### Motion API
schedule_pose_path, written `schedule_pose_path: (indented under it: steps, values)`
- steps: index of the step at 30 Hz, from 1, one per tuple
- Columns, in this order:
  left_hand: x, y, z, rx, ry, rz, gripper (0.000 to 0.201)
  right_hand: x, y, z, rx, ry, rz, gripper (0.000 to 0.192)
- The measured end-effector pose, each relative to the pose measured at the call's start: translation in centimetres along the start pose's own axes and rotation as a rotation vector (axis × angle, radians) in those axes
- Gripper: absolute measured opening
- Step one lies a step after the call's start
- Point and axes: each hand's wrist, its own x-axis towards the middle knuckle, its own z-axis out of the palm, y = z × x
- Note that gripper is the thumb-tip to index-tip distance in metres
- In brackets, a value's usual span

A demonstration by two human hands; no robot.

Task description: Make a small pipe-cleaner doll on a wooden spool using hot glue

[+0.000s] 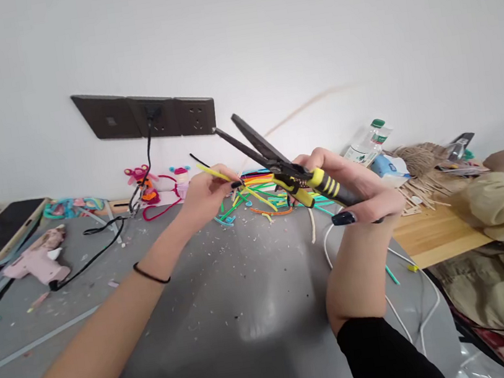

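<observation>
Scissors, blades wide apart, sat gripped in our right hand above the grey table while our left hand pinched a yellow strip toward them, so, by our reckoning, the cut needed it fed between the blades.

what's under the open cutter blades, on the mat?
Under the cutters, on the grey mat, lies a pile of coloured strips. The right hand and the cutter handles cover part of the pile; the left hand pinches a yellow strip.
</observation>
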Motion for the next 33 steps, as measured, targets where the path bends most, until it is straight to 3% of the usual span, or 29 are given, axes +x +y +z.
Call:
schedule_pose_path:
  steps: [3,5,8,11,16,19,21,26,30,33]
  values:
    - [1.0,-3.3,1.0,-0.137,-0.093,-0.378,0.042,0.5,0.4,-0.3,-0.007,-0.004,0.047,0.043]
    - [1.1,-5.0,1.1,-0.074,-0.173,-0.527,0.041,1.0,0.8,-0.5,-0.024,0.001,0.1,0.039]
    - [0.7,-5.7,0.5,0.081,-0.112,-0.522,0.029,1.9,1.3,-0.3,-0.131,0.077,0.253,0.035]
    - [0.3,-4.4,-1.3,0.08,0.004,-0.542,0.021,2.8,1.5,0.4,-0.341,0.212,0.457,0.035]
    - [-0.8,-0.9,-6.9,-0.239,0.216,-0.631,0.004,3.9,2.6,0.7,-0.693,0.358,0.621,0.035]
    - [-2.1,0.4,-10.2,-0.506,0.326,-0.61,0.021,4.6,4.6,0.3,-0.844,0.351,0.618,0.034]
    - [-2.9,0.5,-11.2,-0.612,0.427,-0.573,0.029,5.2,6.2,0.0,-0.941,0.272,0.602,0.034]
    - [-3.9,-1.2,-10.0,-0.782,0.604,-0.638,0.037,6.3,10.4,-0.3,-0.998,0.023,0.604,0.041]
    - [-4.4,-2.4,-8.7,-0.873,0.681,-0.704,0.041,6.1,12.4,-1.2,-1.098,-0.015,0.628,0.044]
    - [-4.9,-2.7,-8.4,-0.882,0.686,-0.741,0.04,5.6,13.4,-2.0,-1.178,-0.014,0.739,0.051]
